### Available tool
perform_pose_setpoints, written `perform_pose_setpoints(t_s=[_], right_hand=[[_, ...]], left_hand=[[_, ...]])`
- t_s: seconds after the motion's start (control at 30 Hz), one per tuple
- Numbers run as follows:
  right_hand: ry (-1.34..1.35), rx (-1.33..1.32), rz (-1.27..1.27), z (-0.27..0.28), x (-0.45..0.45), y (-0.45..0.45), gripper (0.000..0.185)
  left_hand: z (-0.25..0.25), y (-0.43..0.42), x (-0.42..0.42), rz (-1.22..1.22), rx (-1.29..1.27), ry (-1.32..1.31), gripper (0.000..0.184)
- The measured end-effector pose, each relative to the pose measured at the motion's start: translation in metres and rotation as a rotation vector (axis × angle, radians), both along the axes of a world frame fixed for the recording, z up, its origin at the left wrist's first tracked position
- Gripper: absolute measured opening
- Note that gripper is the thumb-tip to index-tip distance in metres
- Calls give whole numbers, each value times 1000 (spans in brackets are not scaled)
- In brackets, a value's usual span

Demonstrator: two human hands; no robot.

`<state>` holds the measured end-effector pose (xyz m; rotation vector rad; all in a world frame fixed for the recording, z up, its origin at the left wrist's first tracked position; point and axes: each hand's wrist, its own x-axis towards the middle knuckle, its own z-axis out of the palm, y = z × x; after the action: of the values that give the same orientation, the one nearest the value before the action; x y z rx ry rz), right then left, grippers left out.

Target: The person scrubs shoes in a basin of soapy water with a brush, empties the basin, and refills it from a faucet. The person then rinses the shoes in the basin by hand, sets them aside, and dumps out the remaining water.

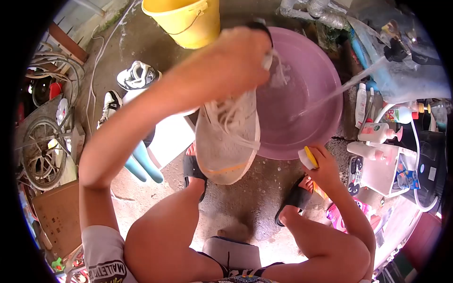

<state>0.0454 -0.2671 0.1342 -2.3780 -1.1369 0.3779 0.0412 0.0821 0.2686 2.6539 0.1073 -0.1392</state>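
Note:
My left hand [243, 59], slightly blurred, grips a white sneaker [224, 153] near its heel. The sneaker hangs toe down with loose white laces, and its toe points toward me. Behind it sits a wide pink-purple basin [325, 70] with some water in it. A stream of water [356, 78] runs into the basin from the right. Beside the basin's near rim, my right hand [324, 167] is closed on a small scrub brush [308, 158] with a yellow back and white bristles. The brush and the sneaker are apart.
A yellow bucket [188, 23] stands behind the basin. Other sneakers [138, 75] and a white box [174, 139] lie at left, near a wheel [45, 153]. Pump bottles [377, 133] and a white tray [384, 174] are at right. My feet in dark slippers [295, 200] flank the wet floor.

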Motion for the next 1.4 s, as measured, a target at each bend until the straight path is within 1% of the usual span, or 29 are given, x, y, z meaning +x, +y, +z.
perform_pose_setpoints(t_s=[0.03, 0.07, 0.13, 0.17, 0.23, 0.27, 0.3, 0.37, 0.43, 0.5, 0.57, 0.63, 0.7, 0.77, 0.8, 0.87, 0.9, 0.93, 0.97, 1.0, 1.07, 1.1, 1.17, 1.2, 1.27, 1.33, 1.37, 1.4], right_hand=[[-5, 13, -4, 2, 0, 0, 46], [-13, -1, 8, 5, 1, -1, 47], [-41, -4, 9, 13, 5, -3, 49], [-13, -6, -4, 16, 5, -3, 47], [18, -5, -33, 18, 4, -7, 45], [-20, 18, -32, 16, 6, -7, 47], [-60, 39, -29, 14, 8, -9, 50], [-56, 42, -55, 9, 11, -10, 50], [-36, 42, -85, 5, 5, -14, 51], [30, -8, -45, 7, 7, -17, 52], [-9, 8, -35, 3, 10, -16, 52], [-7, 5, -22, 2, 3, -19, 52], [1, 42, -67, 4, 4, -19, 51], [-22, 60, -66, 4, 6, -24, 50], [-40, 82, -64, 2, 6, -27, 48], [-22, 84, -92, -5, 7, -32, 47], [-21, 90, -115, -7, 9, -34, 46], [-25, 90, -113, -6, 9, -35, 46], [-14, 66, -110, -5, 10, -36, 45], [0, 42, -106, -5, 12, -36, 45], [13, 56, -114, -8, 10, -36, 44], [20, 61, -118, -7, 8, -36, 45], [21, 61, -122, -6, 7, -36, 46], [22, 48, -130, -3, 4, -35, 48], [11, 42, -140, 12, 4, -37, 50], [358, -113, -102, 45, 11, -35, 55], [476, -187, -46, 67, 17, -36, 55], [445, -173, -48, 75, 25, -39, 55]], left_hand=[[23, 2, 5, 93, -61, 38, 44], [38, 9, 12, 108, -91, 78, 48], [66, 21, 7, 123, -71, 24, 51], [76, 20, 1, 111, -62, 13, 51], [91, 11, -19, 361, -95, -197, 53], [93, 15, -22, 369, -76, -344, 48], [136, 14, -18, 296, -331, -45, 33], [179, 8, -8, 200, -572, 255, 19], [168, -7, -2, 181, -495, 144, 19], [154, -23, 3, 176, -430, 14, 20], [142, -42, 18, 150, -356, -152, 21], [111, -54, 34, 24, -243, -410, 20], [83, -53, 52, -85, -174, -592, 19], [71, -49, 72, -11, -503, -163, 25], [65, -52, 74, -10, -504, -158, 25], [51, -61, 76, 30, -435, -121, 28], [16, -60, 86, -41, -302, -208, 28], [-24, -66, 89, -53, -220, -259, 29], [-65, -72, 93, -61, -137, -311, 30], [-93, -85, 88, -5, -109, -319, 30], [-126, -101, 72, 48, -183, 26, 34], [-149, -110, 63, 49, -188, 34, 34], [-190, -124, 49, -48, 54, 2, 41], [-199, -128, 40, -51, 47, 1, 41], [-201, -120, 20, -167, 111, 30, 53], [-188, -95, 6, -471, 266, 337, 52], [-176, -87, 5, -594, 235, 529, 48], [-157, -77, 1, -646, 236, 611, 46]])
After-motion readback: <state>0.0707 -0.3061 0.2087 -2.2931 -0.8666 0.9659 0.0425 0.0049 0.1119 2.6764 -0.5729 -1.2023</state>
